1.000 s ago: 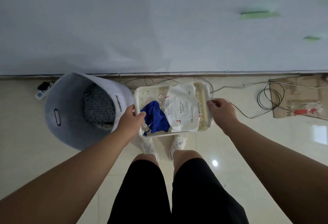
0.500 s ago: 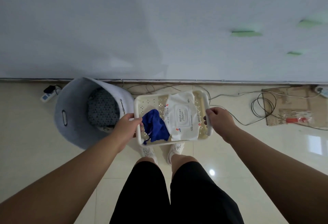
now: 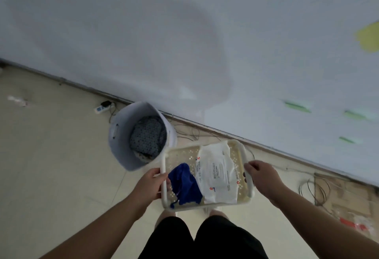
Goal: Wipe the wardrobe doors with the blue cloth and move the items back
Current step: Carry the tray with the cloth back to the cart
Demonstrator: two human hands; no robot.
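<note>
A person stands facing a pale wall [image 3: 184, 33], holding a cream plastic basket [image 3: 205, 205] out in front at about knee height, above the tiled floor [image 3: 51, 166]. The left hand [image 3: 150, 184] is wrapped around the basket's left rim, fingers curled over the edge; the right hand [image 3: 261, 176] is closed on the handle at the right end. Inside the basket the blue cloth [image 3: 185, 185] lies crumpled toward the left and near side, touching a white wipes pack [image 3: 217, 173] that fills the middle and right part. Just beyond the basket's left corner a grey felt bin [image 3: 121, 135] stands on the floor beside the wall, tilted in this view, with a dark patterned fabric [image 3: 148, 135] bunched inside it. Behind the bin a small power strip [image 3: 102, 108] lies on the floor, thin cables [image 3: 190, 133] trailing along the base of the wall. Far to the right more cables coil over a flattened piece of cardboard [image 3: 348, 201]. Green strips [image 3: 297, 107] are stuck on the wall at the right, and a yellow patch [image 3: 369, 37] shows higher up. The person's black shorts [image 3: 203, 238] fill the bottom, and the whole view is somewhat blurred
</note>
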